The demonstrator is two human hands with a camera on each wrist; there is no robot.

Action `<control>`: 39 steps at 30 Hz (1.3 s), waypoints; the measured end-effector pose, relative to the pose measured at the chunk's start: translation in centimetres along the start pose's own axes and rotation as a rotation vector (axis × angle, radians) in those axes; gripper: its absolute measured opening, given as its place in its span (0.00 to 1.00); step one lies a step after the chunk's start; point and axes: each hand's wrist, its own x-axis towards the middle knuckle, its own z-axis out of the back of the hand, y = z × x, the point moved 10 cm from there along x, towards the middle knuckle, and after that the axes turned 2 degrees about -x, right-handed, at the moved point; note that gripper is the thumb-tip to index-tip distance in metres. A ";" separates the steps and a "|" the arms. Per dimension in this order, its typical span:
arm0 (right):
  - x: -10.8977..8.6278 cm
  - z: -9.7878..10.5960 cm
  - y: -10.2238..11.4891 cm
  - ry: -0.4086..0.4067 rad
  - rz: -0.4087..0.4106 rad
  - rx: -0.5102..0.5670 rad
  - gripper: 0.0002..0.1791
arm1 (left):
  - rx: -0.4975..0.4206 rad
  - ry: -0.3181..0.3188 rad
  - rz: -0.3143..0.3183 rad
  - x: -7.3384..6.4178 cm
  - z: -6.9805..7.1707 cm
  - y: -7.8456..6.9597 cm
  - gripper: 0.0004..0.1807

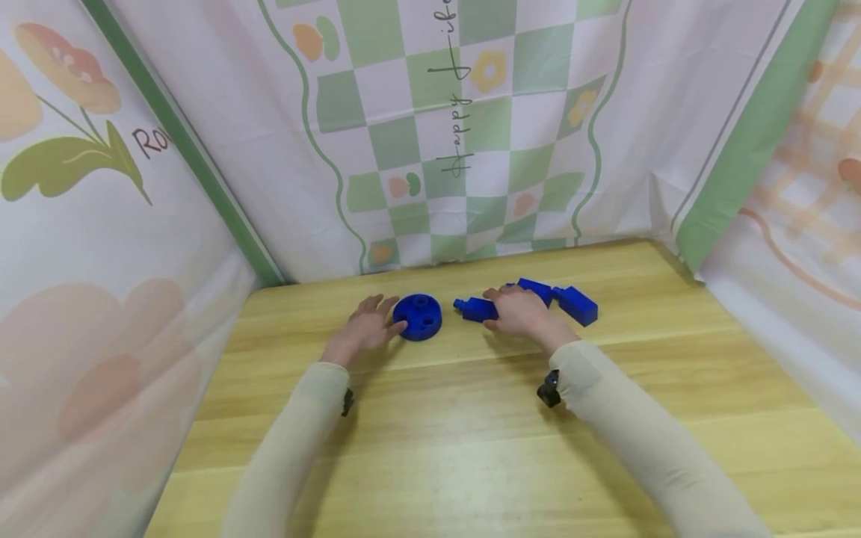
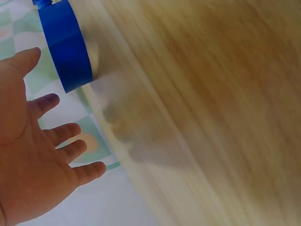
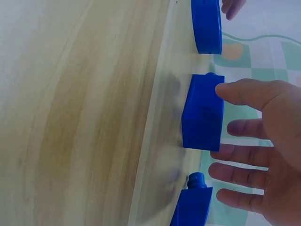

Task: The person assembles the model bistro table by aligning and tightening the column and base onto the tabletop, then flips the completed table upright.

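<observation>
The right hand [image 1: 521, 310], right of centre in the head view, reaches over a blue, squared block with a small knob [image 1: 479, 309], fingers straight and apart, its thumb tip overlapping the block's edge in the right wrist view; whether they touch I cannot tell. The left hand [image 1: 366, 329], left of centre, has its fingers spread beside a thick, round blue disc with holes [image 1: 418, 329], thumb across the disc's lower left edge. Crowding the right hand, a second blue knobbed block [image 1: 538, 288] lies just beyond it, partly covered by it, and a third blue knobbed block [image 1: 578, 306] sits near, farther right. The first block lies on its side, knob pointing left toward the disc, long axis running nearly across the frame; the third slants from upper left to lower right, knob at its upper left end. The disc lies flat, holes facing up. All rest on the pale wood-grain tabletop [image 1: 437, 441], before a green-and-white checked cloth [image 1: 430, 127] at the top.
</observation>
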 end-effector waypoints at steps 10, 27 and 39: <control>0.6 -0.5 -0.2 0.018 -0.041 -0.003 0.35 | -0.015 0.014 0.001 -0.1 -0.3 0.1 0.40; 0.7 -0.2 -0.7 -0.038 -0.090 0.083 0.28 | -0.020 0.021 0.018 0.1 -0.7 0.6 0.41; 0.6 1.6 -0.3 -0.120 -0.111 0.157 0.28 | -0.038 0.042 0.029 -0.1 -1.0 0.8 0.42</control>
